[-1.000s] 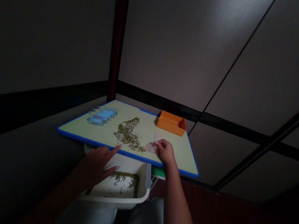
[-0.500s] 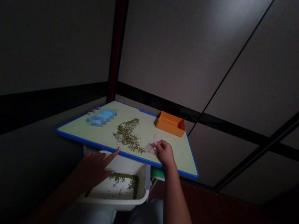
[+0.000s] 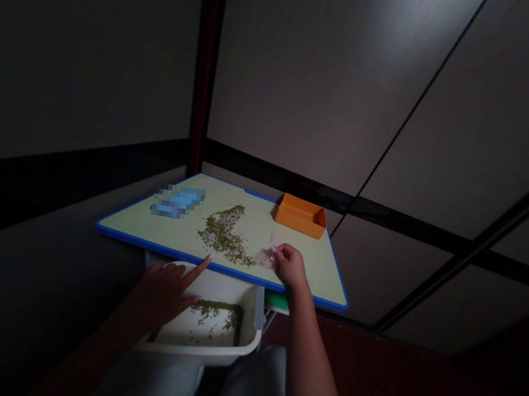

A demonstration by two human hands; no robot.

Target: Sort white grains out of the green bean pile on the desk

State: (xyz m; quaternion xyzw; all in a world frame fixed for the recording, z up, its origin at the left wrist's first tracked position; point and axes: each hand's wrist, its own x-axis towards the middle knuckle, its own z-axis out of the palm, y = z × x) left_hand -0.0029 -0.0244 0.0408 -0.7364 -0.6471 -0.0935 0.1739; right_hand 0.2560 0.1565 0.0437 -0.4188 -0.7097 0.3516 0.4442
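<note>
On the pale tabletop (image 3: pixel 177 237) with a blue edge lies a loose scatter of small green and pale bits (image 3: pixel 224 235), like dried leaf pieces or seeds. My right hand (image 3: pixel 290 264) is closed in a pinch at the right of the scatter, over a pinkish patch (image 3: pixel 264 258). A small whitish bit shows at its fingertips, too small to name. My left hand (image 3: pixel 168 287) hovers above the left side of a white tub (image 3: pixel 205 354), its index finger stretched toward the table's front edge and thumb apart, holding nothing. Green bits (image 3: pixel 219 312) lie in the tub.
An orange open box (image 3: pixel 300 217) stands at the table's back right. A blurred-out light blue object (image 3: pixel 178 202) lies at the left. Wall panels (image 3: pixel 302 96) rise close behind the table, and a green surface (image 3: pixel 277 301) shows beneath its front edge.
The view has shifted slightly, so the table sits a little higher and further left. Both hands keep nearly the same places; a whitish bit now shows more plainly at the right fingertips.
</note>
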